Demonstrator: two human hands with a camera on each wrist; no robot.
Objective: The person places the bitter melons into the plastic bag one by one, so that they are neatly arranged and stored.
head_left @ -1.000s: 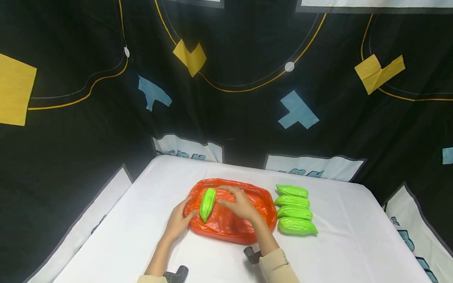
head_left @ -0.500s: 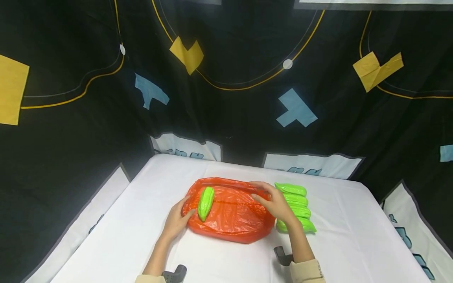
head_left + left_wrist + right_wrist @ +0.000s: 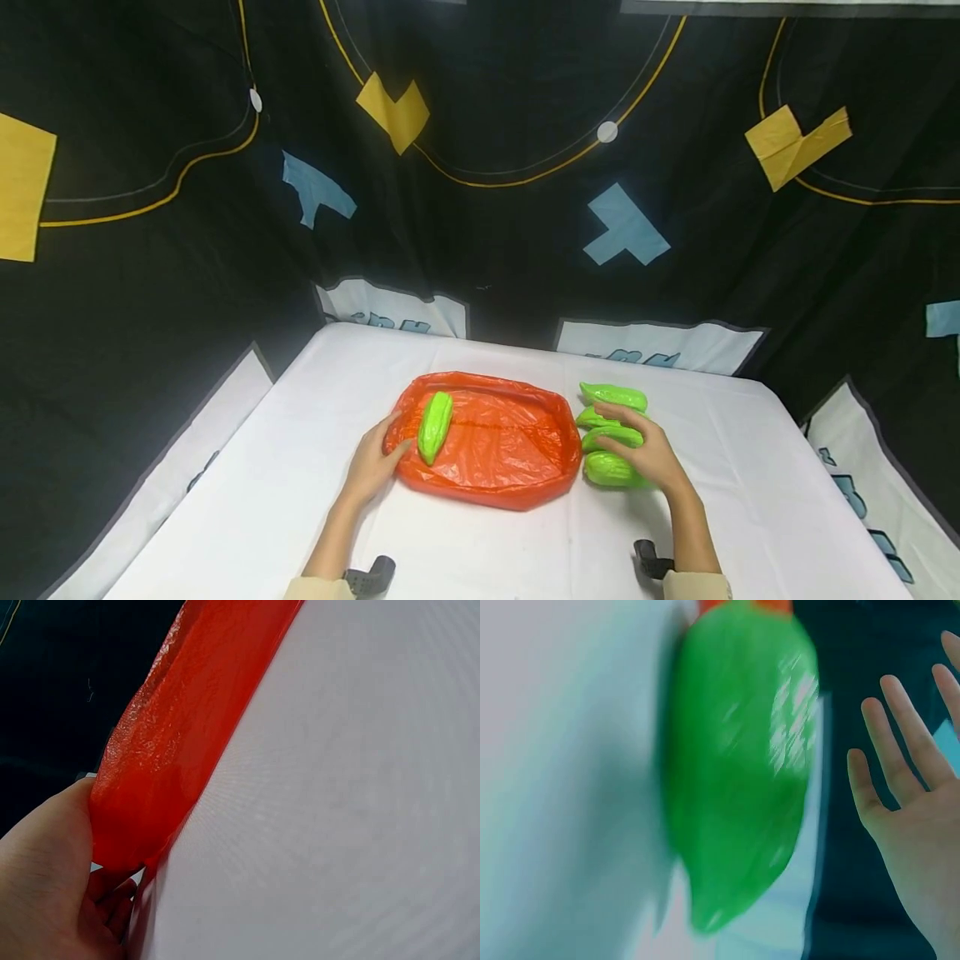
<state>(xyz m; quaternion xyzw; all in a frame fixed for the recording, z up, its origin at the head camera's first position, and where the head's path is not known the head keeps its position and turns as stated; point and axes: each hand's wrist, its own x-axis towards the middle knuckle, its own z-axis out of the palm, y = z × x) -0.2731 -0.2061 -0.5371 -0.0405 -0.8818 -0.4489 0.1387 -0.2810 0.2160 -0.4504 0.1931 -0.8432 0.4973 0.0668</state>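
A red plastic bag (image 3: 495, 454), spread low like a tray with a raised rim, lies on the white table. Inside it, on the left, is one glossy green ridged vegetable (image 3: 435, 427), resembling a bitter melon. My left hand (image 3: 371, 462) holds the bag's left end; in the left wrist view, thumb and fingers lie on either side of the red plastic (image 3: 161, 765). My right hand (image 3: 648, 450) hovers over a column of several similar green vegetables (image 3: 613, 396), partly covering them. Its fingers are spread and hold nothing. One green vegetable (image 3: 739, 765) looms blurred in the right wrist view.
The white-covered table (image 3: 480, 558) stretches around the bag. Behind it hangs a dark cloth (image 3: 495, 242) with yellow and blue shapes. Each wrist wears a dark device; the right one (image 3: 651, 560) hangs just above the table.
My right hand has moved right, from beside the vegetable inside the bag to above the column of green vegetables. My left hand stays at the bag's left end.
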